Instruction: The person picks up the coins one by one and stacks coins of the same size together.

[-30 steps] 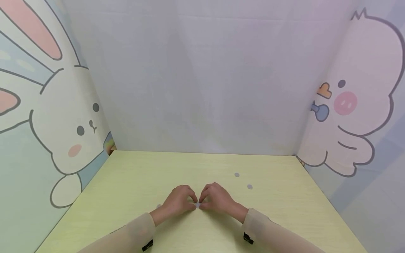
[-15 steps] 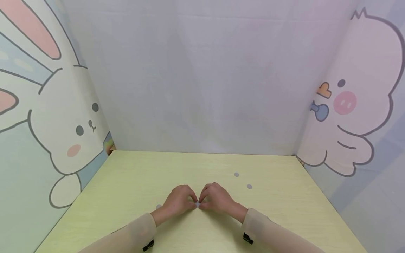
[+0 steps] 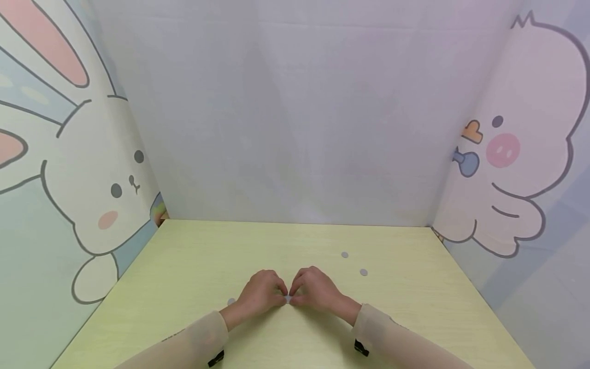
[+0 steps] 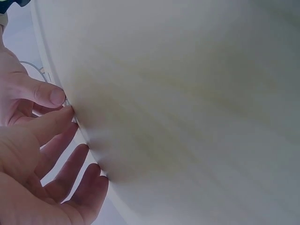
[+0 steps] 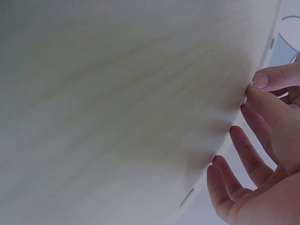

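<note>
Both hands meet around one small silver coin (image 3: pixel 288 299) on the pale wooden table (image 3: pixel 295 346). My left hand (image 3: pixel 261 293) comes from the left, thumb and forefinger curled in to pinch its side. From the opposite side my right hand (image 3: pixel 318 290) does likewise, its thumb close to the left thumb. Low along the tabletop in the left wrist view, the left hand (image 4: pixel 42 164) has its other fingertips on the surface. The right hand (image 5: pixel 267 154) rests its spare fingertips similarly in the right wrist view; the coin is mostly hidden there by fingers.
Two more coins lie beyond the right hand, a farther coin (image 3: pixel 344 254) and a nearer coin (image 3: pixel 363 272). Another coin (image 3: pixel 231 301) shows partly behind the left wrist. A pale cloth (image 3: pixel 295 128) hangs behind the table, with printed cartoon cloths at both sides.
</note>
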`<control>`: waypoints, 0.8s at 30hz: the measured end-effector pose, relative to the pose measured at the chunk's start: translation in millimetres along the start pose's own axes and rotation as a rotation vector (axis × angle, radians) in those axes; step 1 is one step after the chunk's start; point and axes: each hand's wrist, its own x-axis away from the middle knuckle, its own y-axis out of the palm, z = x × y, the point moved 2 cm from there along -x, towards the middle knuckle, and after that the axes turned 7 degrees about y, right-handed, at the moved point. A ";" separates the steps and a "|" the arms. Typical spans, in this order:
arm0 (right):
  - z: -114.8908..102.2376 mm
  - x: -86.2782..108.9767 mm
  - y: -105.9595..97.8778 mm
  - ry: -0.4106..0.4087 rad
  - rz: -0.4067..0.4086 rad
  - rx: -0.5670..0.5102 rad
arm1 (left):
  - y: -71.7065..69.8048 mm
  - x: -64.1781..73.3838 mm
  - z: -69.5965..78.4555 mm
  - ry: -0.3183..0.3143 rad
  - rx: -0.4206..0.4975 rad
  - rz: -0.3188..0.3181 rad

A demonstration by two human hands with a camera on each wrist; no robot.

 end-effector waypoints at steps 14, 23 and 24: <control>2.9 3.0 -13.3 0.019 -0.002 -0.002 | -1.4 0.6 2.3 -0.033 0.010 -0.009; 27.7 8.5 -41.8 0.090 0.046 -0.046 | -0.8 0.7 2.3 -0.036 0.009 -0.013; 31.3 9.3 -44.1 0.098 0.055 -0.057 | -0.8 0.6 2.2 -0.032 0.009 -0.011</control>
